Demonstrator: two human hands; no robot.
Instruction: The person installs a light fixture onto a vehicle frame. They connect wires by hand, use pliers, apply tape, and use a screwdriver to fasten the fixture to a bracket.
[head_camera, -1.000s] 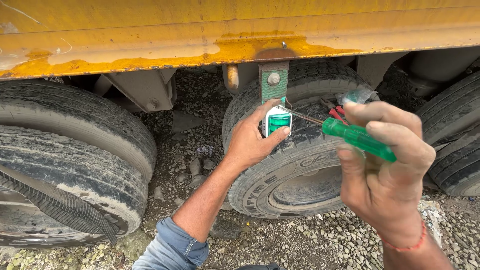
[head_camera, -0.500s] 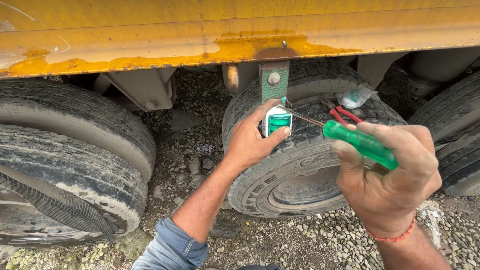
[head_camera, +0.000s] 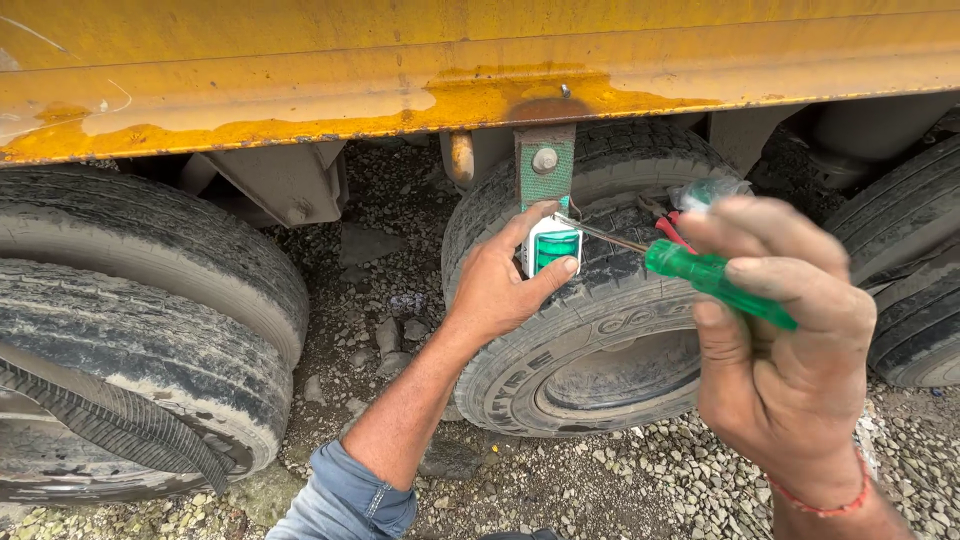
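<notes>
Left hand (head_camera: 497, 285) pinches green lamp (head_camera: 553, 247); right hand (head_camera: 790, 345) grips green-handled screwdriver (head_camera: 700, 272)

A small lamp (head_camera: 553, 247) sits below a bracket (head_camera: 545, 165) hanging from the truck body (head_camera: 400, 70), in front of the middle tyre (head_camera: 590, 330). The left hand (head_camera: 505, 285) holds the lamp from the left; the right hand (head_camera: 790, 340), to its right, points a screwdriver (head_camera: 700, 270) at it. Another tyre (head_camera: 130, 320) stands far left, on gravel (head_camera: 600, 480).
</notes>
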